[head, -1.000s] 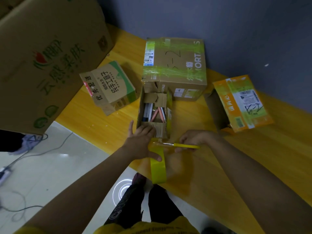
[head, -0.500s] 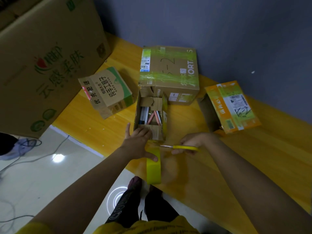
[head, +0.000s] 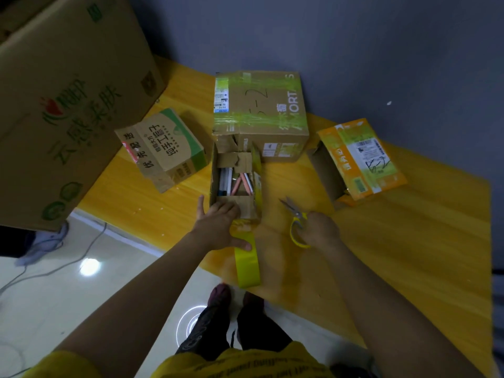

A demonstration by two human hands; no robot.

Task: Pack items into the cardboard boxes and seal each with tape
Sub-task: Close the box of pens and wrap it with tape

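A small open cardboard box [head: 215, 170] with several pens inside stands on the yellow table [head: 409, 241]. My left hand [head: 218, 225] rests on the box's near flap, and its thumb lies on a yellow tape roll [head: 246, 264] that hangs at the table's front edge. A strip of tape runs from the roll up to the near side of the box. To the right of the box, my right hand [head: 317, 230] grips yellow-handled scissors [head: 296, 222], blades pointing away toward the upper left.
A taped brown box [head: 260, 105] stands behind the small one. A green-and-brown box [head: 163, 148] lies at the left, an open orange box [head: 360, 156] at the right. A very large carton [head: 62, 99] fills the left side. A grey wall lies behind the table.
My right hand has drawn the scissors away from the tape, to the right, and turned the blades away from me. My left hand stays on the box and the roll.
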